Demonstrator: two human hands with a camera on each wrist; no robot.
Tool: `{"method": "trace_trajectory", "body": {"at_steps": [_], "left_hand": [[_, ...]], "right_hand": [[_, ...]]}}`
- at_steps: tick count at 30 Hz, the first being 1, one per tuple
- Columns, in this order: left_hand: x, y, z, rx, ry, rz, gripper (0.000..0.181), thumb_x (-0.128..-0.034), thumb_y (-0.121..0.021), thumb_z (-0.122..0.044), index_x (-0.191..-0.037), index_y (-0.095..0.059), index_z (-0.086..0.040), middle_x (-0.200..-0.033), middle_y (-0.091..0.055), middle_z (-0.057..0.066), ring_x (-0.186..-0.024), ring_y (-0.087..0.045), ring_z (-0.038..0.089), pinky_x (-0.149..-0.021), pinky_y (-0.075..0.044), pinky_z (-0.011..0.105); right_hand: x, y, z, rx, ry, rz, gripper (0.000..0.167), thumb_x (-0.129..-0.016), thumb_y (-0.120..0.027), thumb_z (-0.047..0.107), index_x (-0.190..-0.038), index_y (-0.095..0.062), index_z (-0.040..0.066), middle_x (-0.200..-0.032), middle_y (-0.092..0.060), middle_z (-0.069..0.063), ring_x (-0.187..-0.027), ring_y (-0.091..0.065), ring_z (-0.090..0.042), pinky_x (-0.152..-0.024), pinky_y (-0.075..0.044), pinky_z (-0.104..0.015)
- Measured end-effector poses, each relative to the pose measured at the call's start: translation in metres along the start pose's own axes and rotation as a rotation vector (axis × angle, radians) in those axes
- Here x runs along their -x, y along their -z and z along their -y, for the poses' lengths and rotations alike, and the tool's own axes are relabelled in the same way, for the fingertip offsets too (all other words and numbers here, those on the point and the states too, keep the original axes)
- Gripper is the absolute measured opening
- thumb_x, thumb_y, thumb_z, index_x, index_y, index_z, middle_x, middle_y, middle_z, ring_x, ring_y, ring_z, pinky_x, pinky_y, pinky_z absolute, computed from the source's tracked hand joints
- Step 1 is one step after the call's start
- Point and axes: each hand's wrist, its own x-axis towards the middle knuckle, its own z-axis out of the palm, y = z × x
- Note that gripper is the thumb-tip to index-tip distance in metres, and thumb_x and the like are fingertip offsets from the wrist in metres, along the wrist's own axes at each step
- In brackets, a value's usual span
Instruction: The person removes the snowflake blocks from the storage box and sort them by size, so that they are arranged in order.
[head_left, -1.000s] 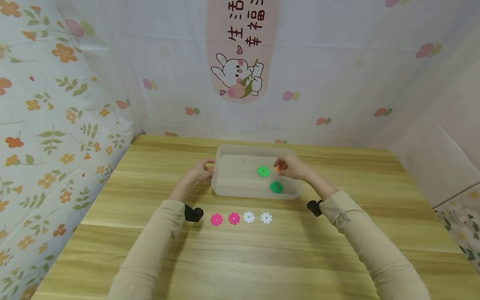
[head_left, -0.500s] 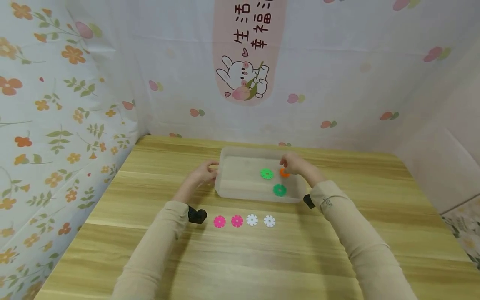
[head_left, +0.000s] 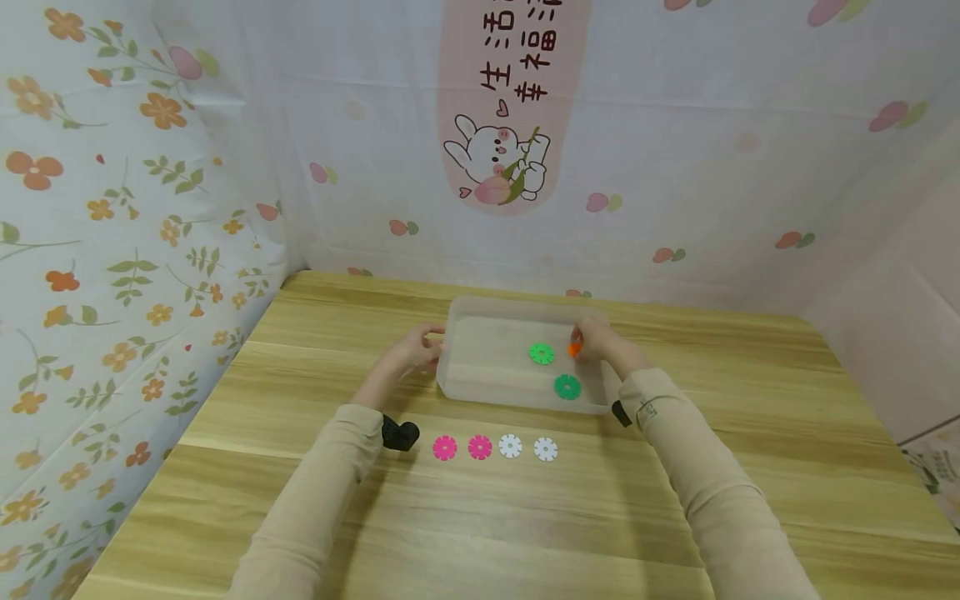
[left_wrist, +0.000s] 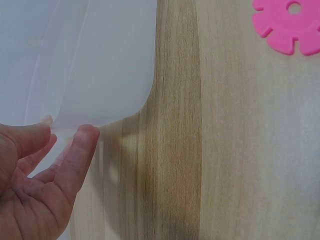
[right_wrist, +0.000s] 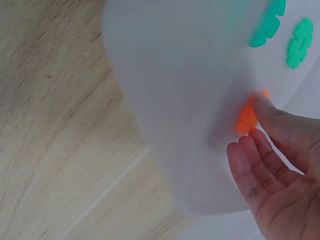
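My left hand [head_left: 422,346] holds the left end of a translucent plastic box [head_left: 480,396]; in the left wrist view its thumb and fingertips meet the wall near a corner. Inside the box, my right hand [head_left: 600,340] pinches an orange snowflake building disc [right_wrist: 247,117] between thumb and fingers, with the disc tilted. A light green disc [head_left: 542,353] and a darker green disc [head_left: 567,387] lie in the box to the left of that hand. In front of the box, two pink discs [head_left: 480,447] and two white discs [head_left: 510,446] form a row.
The wooden table [head_left: 480,533] carries everything. A printed cloth [head_left: 637,150] hangs behind its far edge, and a floral cloth [head_left: 112,300] hangs along the left. Each wrist wears a black device [head_left: 401,434].
Half a second ago the orange disc lay flat under my right hand; now it is tilted between the fingers. My left hand stays at the box. The head view has shifted slightly.
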Motion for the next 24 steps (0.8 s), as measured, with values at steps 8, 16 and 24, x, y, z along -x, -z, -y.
{"method": "trace_trajectory", "body": {"at_steps": [8, 16, 24], "left_hand": [[0.004, -0.001, -0.005, 0.028, 0.031, -0.007, 0.047, -0.0956, -0.041, -0.001, -0.14, -0.027, 0.001, -0.132, -0.043, 0.03, -0.113, -0.053, 0.038, -0.093, -0.048, 0.04], [-0.009, -0.002, 0.009, -0.008, 0.022, -0.023, 0.047, -0.0965, -0.041, -0.004, -0.141, -0.027, -0.003, -0.133, -0.043, 0.028, -0.113, -0.053, 0.037, -0.093, -0.048, 0.041], [-0.008, -0.002, 0.006, -0.014, 0.036, -0.032, 0.047, -0.0964, -0.042, -0.005, -0.141, -0.028, -0.005, -0.133, -0.043, 0.027, -0.112, -0.054, 0.036, -0.09, -0.05, 0.038]], "right_hand": [[0.019, 0.015, 0.03, -0.063, -0.075, 0.035, 0.041, -0.064, -0.083, 0.02, -0.093, -0.06, 0.002, -0.091, -0.06, -0.016, -0.076, -0.055, -0.026, -0.063, -0.049, -0.033], [0.034, 0.021, 0.03, -0.193, 0.037, -0.025, 0.031, -0.064, -0.083, 0.011, -0.083, -0.063, -0.002, -0.081, -0.059, -0.015, -0.069, -0.052, -0.023, -0.057, -0.047, -0.031], [0.113, 0.085, 0.141, -0.224, -0.093, 0.054, 0.024, -0.071, -0.075, 0.001, -0.089, -0.062, -0.007, -0.091, -0.06, -0.022, -0.081, -0.056, -0.029, -0.063, -0.052, -0.031]]}}
